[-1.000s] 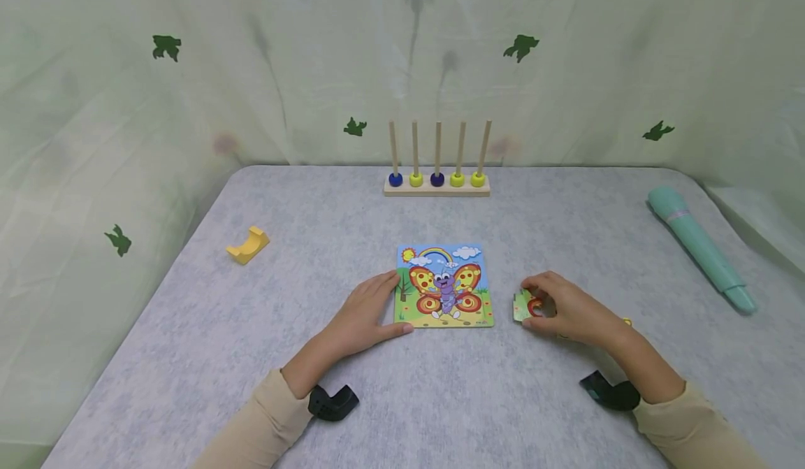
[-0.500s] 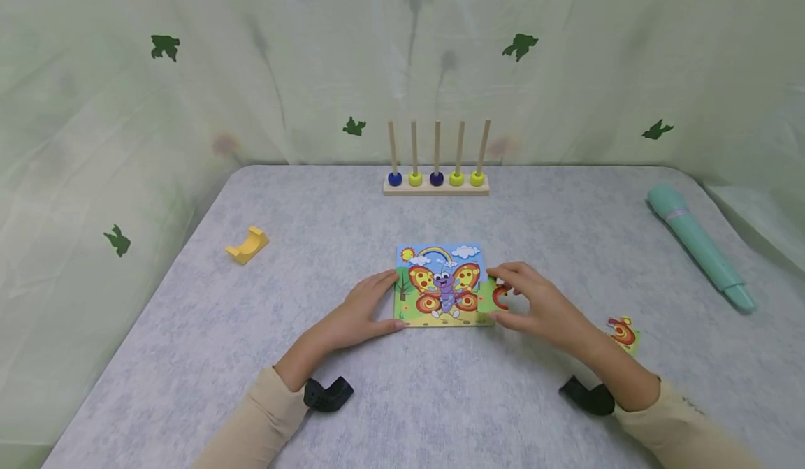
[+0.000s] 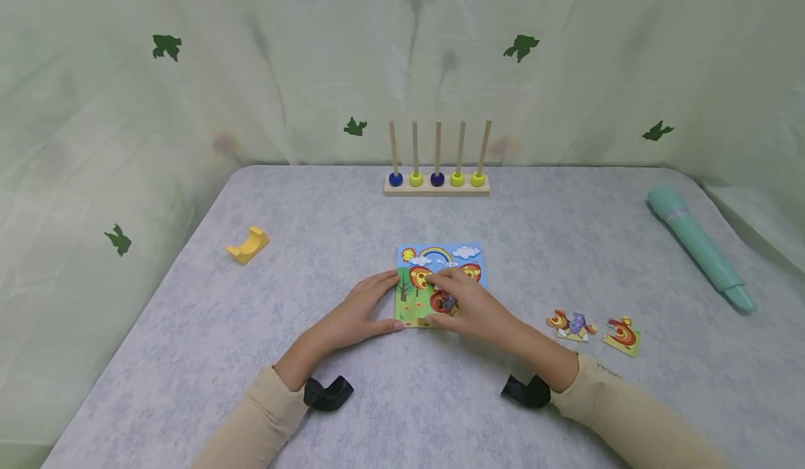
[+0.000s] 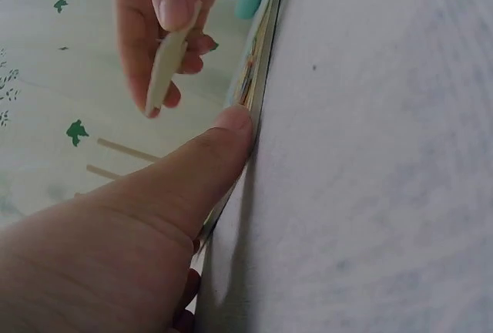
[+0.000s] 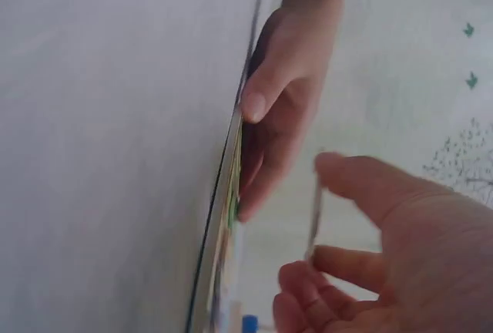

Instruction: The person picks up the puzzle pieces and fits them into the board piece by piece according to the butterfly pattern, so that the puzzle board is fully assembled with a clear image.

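A square butterfly picture puzzle board (image 3: pixel 465 252) lies on the table in the head view. My left hand (image 3: pixel 358 315) rests at its left edge, fingers fairly straight, with the thumb (image 4: pixel 231 121) touching the board's edge in the left wrist view. Over the board, my right hand (image 3: pixel 474 308) pinches a thin puzzle piece (image 3: pixel 442 302) by its edges between thumb and fingers. Both wrist views show this piece (image 5: pixel 316 210) edge-on, raised and apart from the board. My right hand covers much of the butterfly picture in the head view.
Two loose puzzle pieces, one with white feet (image 3: pixel 571 325) and one red-and-green (image 3: pixel 624 336), lie right of the board. Behind stands a wooden peg rack (image 3: pixel 437 191) with blue and yellow beads. A yellow curved block (image 3: pixel 249 245) is left; a teal tube-shaped case (image 3: pixel 701 245) is right.
My right hand has carried the puzzle piece leftward from beside the board to above it. The two loose pieces, earlier hidden behind that hand, are now visible. My left hand has hardly moved.
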Available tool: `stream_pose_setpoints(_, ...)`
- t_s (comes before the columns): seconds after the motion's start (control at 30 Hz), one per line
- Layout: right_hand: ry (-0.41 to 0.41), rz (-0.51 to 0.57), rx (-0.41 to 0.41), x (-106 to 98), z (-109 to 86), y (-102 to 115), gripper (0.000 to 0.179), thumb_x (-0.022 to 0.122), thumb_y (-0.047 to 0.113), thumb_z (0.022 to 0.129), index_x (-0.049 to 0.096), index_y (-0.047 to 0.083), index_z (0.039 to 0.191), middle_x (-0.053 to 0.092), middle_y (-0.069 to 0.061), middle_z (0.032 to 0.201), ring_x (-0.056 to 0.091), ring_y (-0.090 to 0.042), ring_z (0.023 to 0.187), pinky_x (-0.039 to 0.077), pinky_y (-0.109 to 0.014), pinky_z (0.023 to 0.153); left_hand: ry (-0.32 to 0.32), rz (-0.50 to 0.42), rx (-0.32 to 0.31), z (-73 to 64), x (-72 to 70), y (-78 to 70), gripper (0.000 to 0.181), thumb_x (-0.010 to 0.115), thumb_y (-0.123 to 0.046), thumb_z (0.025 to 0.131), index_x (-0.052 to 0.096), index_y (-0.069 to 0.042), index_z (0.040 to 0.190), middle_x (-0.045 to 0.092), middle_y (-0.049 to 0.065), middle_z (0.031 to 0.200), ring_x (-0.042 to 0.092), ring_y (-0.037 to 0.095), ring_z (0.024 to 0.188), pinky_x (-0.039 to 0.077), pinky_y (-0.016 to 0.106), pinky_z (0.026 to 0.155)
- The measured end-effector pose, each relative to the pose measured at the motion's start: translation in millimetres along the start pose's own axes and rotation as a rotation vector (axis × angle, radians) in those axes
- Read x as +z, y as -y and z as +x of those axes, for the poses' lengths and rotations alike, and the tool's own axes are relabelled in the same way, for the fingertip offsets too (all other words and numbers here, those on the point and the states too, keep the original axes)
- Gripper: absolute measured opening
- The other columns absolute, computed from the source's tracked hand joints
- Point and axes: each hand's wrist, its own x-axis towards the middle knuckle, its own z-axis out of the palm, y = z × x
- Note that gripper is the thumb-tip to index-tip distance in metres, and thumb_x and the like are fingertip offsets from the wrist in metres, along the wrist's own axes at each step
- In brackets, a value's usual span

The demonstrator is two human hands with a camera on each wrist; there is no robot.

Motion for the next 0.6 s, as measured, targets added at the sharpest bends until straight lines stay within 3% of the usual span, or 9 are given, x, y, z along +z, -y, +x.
stream_pose_setpoints(0.13,0.025,-0.061,0.007,13.4,10.5,-7.1,0.059,0.072,0.027,0.077,0.05,-0.001,0.126,0.049,-0.009,0.116,0.049,-0.015,0.096,0.044,-0.027,0.076,-0.002,0.007,0.004,0.3,0.2,-1.1,0.079,0.063,-0.046,0.08,0.031,-0.005,0.139,0.024,0.006,0.145,0.019,0.025,0.131,0.02,0.045,0.103)
stream_pose_setpoints(0.3,0.026,-0.147,-0.028,23.2,17.9,-14.7,0.06,0.073,0.029,0.076,0.052,0.002,0.125,0.052,-0.009,0.115,0.048,-0.02,0.104,0.042,-0.033,0.085,-0.01,0.003,0.001,0.2,1.7,-0.5,0.078,0.063,-0.046,0.08,0.033,-0.006,0.139,0.026,0.006,0.144,0.02,0.025,0.131,0.022,0.046,0.101)
stream_pose_setpoints(0.47,0.015,-0.122,-0.024,24.4,19.5,-18.4,0.059,0.074,0.03,0.074,0.055,0.005,0.124,0.052,-0.007,0.113,0.048,-0.021,0.103,0.041,-0.035,0.084,-0.044,0.005,0.056,0.9,2.0,1.4,0.073,0.066,-0.044,0.078,0.04,-0.006,0.135,0.031,0.01,0.141,0.025,0.028,0.128,0.025,0.049,0.099)
stream_pose_setpoints(0.6,0.066,-0.082,-0.002,22.3,20.3,-21.9,0.059,0.071,0.036,0.076,0.053,0.009,0.126,0.049,-0.005,0.116,0.046,-0.019,0.104,0.04,-0.033,0.083,-0.031,-0.008,0.082,0.7,0.0,1.7,0.062,0.066,-0.042,0.079,0.047,-0.014,0.131,0.031,0.01,0.141,0.025,0.029,0.128,0.026,0.05,0.098)
